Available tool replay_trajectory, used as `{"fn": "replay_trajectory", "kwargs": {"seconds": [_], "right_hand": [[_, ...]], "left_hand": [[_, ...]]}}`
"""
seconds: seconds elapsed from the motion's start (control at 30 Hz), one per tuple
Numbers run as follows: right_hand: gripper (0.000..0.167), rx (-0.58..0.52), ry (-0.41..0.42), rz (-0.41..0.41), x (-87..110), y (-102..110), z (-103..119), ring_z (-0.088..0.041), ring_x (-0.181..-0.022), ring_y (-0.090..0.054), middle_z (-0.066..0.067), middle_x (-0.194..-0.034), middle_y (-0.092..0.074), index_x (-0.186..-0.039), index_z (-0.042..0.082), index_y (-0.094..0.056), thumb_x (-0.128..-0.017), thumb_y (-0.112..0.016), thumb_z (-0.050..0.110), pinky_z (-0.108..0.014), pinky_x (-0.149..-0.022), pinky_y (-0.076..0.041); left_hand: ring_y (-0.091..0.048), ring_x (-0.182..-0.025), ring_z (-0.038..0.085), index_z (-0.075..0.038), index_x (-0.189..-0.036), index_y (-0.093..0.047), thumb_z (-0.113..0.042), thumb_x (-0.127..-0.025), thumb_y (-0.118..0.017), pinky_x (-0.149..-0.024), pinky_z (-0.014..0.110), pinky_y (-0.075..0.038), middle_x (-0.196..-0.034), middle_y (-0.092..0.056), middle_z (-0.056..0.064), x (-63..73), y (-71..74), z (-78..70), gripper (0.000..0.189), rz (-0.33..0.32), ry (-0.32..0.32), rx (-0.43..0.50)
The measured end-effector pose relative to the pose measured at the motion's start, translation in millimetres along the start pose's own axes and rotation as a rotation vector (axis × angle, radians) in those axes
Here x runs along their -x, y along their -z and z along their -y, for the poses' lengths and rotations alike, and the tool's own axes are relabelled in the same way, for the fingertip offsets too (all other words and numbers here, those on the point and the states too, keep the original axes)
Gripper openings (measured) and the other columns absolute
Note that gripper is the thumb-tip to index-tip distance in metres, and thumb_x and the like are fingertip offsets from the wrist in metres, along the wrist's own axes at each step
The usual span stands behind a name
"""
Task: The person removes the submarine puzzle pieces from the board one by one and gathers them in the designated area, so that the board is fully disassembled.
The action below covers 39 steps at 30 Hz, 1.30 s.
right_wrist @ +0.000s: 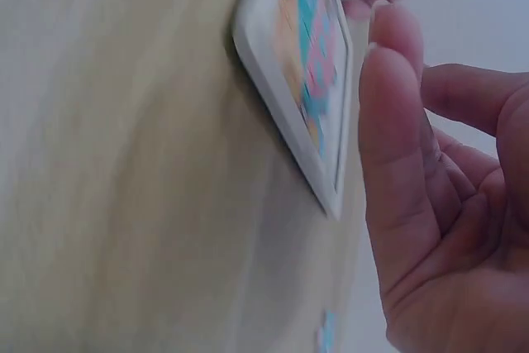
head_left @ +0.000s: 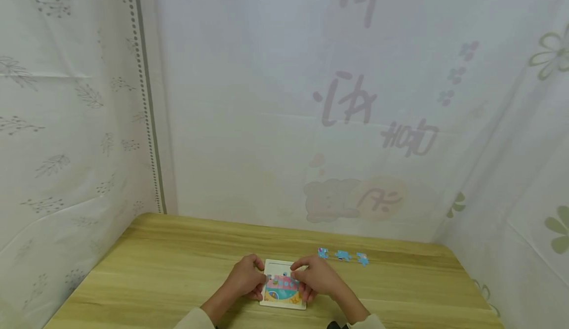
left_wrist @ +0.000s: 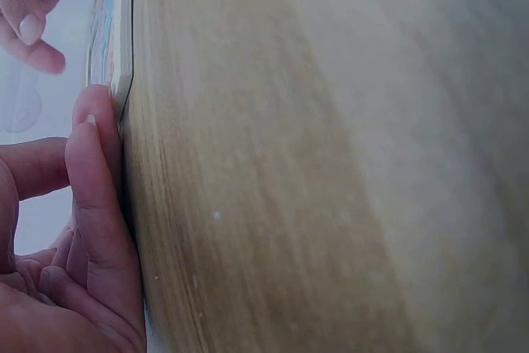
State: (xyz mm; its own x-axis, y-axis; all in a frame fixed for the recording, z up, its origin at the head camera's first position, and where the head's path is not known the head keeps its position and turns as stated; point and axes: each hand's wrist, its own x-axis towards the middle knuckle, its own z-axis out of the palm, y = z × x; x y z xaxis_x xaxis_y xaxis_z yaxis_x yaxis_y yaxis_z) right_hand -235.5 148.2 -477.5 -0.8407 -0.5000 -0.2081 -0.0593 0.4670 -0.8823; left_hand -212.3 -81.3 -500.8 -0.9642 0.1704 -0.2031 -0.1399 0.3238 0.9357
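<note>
A jigsaw puzzle (head_left: pixel 282 289), pink, teal and yellow, fills the lower part of a white puzzle board (head_left: pixel 283 306) lying on the table; the board's upper part shows bare white. My left hand (head_left: pixel 245 278) holds the board's left side, thumb at its edge. In the left wrist view, fingertips (left_wrist: pixel 95 109) touch the board's rim. My right hand (head_left: pixel 317 275) is over the right side, bent fingers and thumb apart, no piece visible between them. The right wrist view shows its fingers (right_wrist: pixel 393 121) beside the board (right_wrist: pixel 285 117), not touching it there.
Three loose blue puzzle pieces lie in a row behind the right hand: a left piece (head_left: pixel 323 253), a middle piece (head_left: pixel 343 255) and a right piece (head_left: pixel 362 259). The wooden table (head_left: pixel 178 250) is bounded by patterned cloth curtains (head_left: pixel 249 121) at the back and sides.
</note>
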Motion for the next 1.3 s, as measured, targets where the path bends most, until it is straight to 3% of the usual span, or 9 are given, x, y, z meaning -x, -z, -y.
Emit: {"fn": "replay_trajectory", "kwargs": {"seconds": [0.27,0.53,0.77,1.03,1.3], "right_hand": [[0.025,-0.023,0.000,0.043,-5.9,-26,2,-0.011,-0.036,-0.056,-0.006,-0.053,-0.060,-0.115,0.008,-0.064,-0.093,-0.065,0.020,-0.031,-0.037,-0.052],[0.025,0.026,-0.028,0.013,-7.1,-40,2,-0.012,-0.035,-0.056,-0.007,-0.051,-0.059,-0.111,0.011,-0.058,-0.089,-0.069,0.012,-0.032,-0.037,-0.053],[0.024,0.057,0.020,0.040,-15.8,-42,2,-0.010,-0.033,-0.054,-0.003,-0.049,-0.058,-0.109,0.007,-0.054,-0.089,-0.066,0.006,-0.029,-0.036,-0.051],[0.020,0.015,-0.045,0.064,-23.5,-42,6,-0.010,-0.033,-0.051,-0.004,-0.047,-0.057,-0.101,0.007,-0.050,-0.089,-0.065,0.003,-0.021,-0.033,-0.045],[0.015,-0.033,-0.030,0.068,-22.6,-42,5,-0.009,-0.032,-0.050,-0.003,-0.048,-0.056,-0.091,0.004,-0.054,-0.094,-0.064,0.014,-0.020,-0.033,-0.045]], "left_hand": [[-0.059,-0.040,0.011,0.003,-0.100,-0.052,0.003,-0.082,-0.065,-0.043,0.026,-0.055,-0.058,-0.060,0.009,1.7,0.8,-2.3,0.022,0.006,0.009,0.015],[-0.060,-0.041,0.012,0.003,-0.100,-0.053,0.003,-0.082,-0.064,-0.044,0.028,-0.056,-0.059,-0.060,0.009,2.1,-0.8,-4.2,0.021,0.009,0.008,0.008],[-0.061,-0.041,0.013,0.003,-0.099,-0.052,0.002,-0.082,-0.065,-0.044,0.028,-0.056,-0.060,-0.060,0.010,0.3,1.9,-4.0,0.022,0.007,0.018,-0.004],[-0.060,-0.042,0.013,0.003,-0.105,-0.049,0.002,-0.078,-0.074,-0.044,0.027,-0.055,-0.059,-0.061,0.009,2.6,8.2,-4.5,0.037,0.093,-0.009,-0.012],[-0.060,-0.042,0.012,0.003,-0.107,-0.047,0.003,-0.075,-0.075,-0.043,0.026,-0.054,-0.059,-0.061,0.009,2.5,8.0,-4.6,0.042,0.114,-0.013,-0.021]]}}
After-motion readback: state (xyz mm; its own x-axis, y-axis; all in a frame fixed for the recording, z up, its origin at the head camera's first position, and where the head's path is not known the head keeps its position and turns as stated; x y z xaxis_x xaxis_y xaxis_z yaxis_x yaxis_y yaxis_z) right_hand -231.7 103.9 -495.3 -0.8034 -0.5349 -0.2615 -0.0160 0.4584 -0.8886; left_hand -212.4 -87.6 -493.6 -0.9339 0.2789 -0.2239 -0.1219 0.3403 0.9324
